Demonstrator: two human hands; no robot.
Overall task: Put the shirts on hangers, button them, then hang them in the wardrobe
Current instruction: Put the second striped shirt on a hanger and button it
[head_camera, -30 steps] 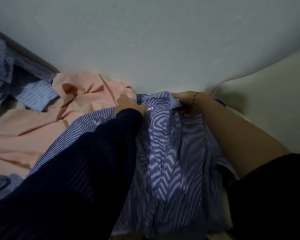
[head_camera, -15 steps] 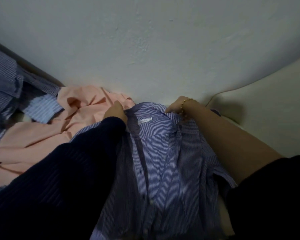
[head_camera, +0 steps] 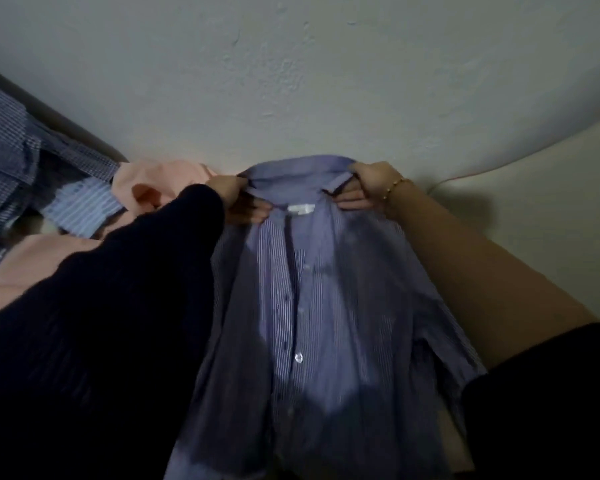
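Since 0.5 s ago: striped blue shirt (head_camera: 312,306) lifted off the pile, collar (head_camera: 298,168) now up against the wall (head_camera: 291,81), body hanging down; both hands rose w/ it

L hand (head_camera: 238,199) grasps collar's left end, fingers curled into the fabric; dark sleeve (head_camera: 118,306) covers arm to wrist. R hand (head_camera: 364,188) grasps collar's right end, thumb on top, fingers underneath; gold bracelet (head_camera: 394,187) at wrist, forearm bare

Shirt spread between the 2 hands, neck open, white label (head_camera: 300,209) showing just below collar. One white button (head_camera: 298,357) catches light approx halfway down the placket

Left of L hand: peach shirt (head_camera: 146,188), crumpled, close by. Further left: light blue striped shirt (head_camera: 84,206), then checked blue shirt (head_camera: 11,150) at frame edge. Cream surface (head_camera: 551,202) to the right, apart from the shirt
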